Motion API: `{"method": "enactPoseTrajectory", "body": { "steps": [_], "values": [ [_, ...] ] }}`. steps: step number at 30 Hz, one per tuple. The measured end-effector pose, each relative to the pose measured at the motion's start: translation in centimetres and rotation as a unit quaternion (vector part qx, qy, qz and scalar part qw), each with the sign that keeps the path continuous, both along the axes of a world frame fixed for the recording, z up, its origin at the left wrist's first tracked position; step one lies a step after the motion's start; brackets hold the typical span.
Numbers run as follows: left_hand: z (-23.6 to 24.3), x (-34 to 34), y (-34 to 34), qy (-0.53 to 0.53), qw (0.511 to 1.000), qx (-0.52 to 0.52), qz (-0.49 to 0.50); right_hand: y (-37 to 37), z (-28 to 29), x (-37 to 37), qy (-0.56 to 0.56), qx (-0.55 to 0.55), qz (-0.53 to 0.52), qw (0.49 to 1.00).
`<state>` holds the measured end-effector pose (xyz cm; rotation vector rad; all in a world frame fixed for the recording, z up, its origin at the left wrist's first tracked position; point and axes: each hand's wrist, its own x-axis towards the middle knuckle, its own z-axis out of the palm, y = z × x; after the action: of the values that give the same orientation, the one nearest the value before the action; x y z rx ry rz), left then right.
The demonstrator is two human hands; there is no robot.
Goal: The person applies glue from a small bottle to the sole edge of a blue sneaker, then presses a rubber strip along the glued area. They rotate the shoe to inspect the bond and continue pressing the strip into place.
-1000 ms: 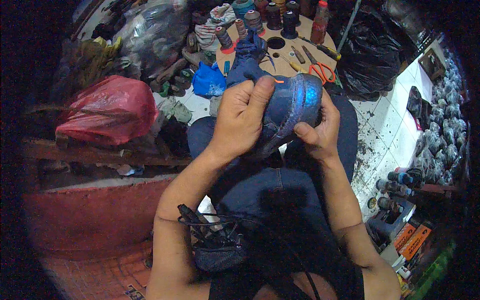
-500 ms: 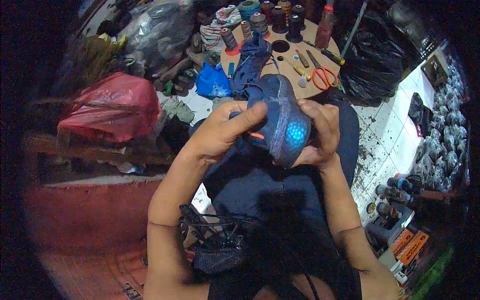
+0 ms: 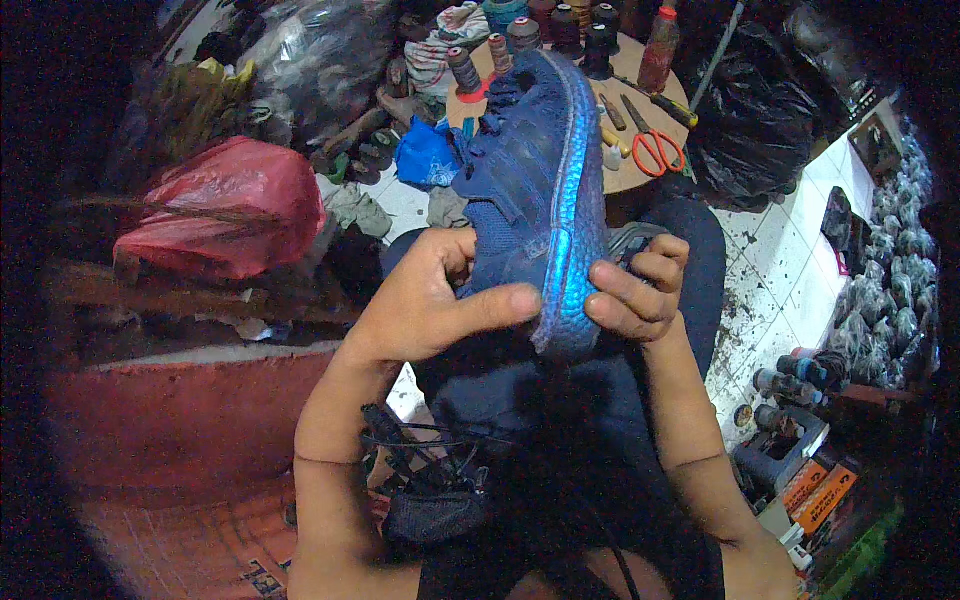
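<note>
one dark blue shoe is grasped by its heel end between the left hand and the right hand, toe beyond the grip, probably light, soft-sided and stiff-soled, so best held at the heel.

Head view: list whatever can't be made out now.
All in the head view:
Left hand: most fingertips, hidden by the shoe.
Shoe: far side, turned away.
Yellow handle: one end, behind the shoe.
Teal spool: top, cut by upper edge.
</note>
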<state>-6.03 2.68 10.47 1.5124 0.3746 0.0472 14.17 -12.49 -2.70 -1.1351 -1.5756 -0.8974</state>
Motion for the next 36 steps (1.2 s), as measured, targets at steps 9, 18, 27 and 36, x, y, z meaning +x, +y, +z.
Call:
{"method": "enactPoseTrajectory", "body": {
  "steps": [9,18,27,36],
  "values": [
    [-1.7,1.8,-2.0,-0.063,0.984,0.096,0.139,0.4,-0.2,-1.0,-0.014,-0.007,-0.007,1.000],
    [-1.7,0.3,-0.5,-0.005,0.992,0.103,0.074,0.3,-0.9,0.2,0.016,-0.014,-0.009,1.000],
    [-1.7,-0.3,-0.7,-0.061,0.993,0.069,0.069,0.7,-0.9,0.3,0.073,0.008,0.008,0.997],
    [-1.2,-0.1,-0.5,-0.088,0.995,0.043,0.007,0.8,-0.7,0.3,0.086,-0.006,0.041,0.995]
  ]
}}
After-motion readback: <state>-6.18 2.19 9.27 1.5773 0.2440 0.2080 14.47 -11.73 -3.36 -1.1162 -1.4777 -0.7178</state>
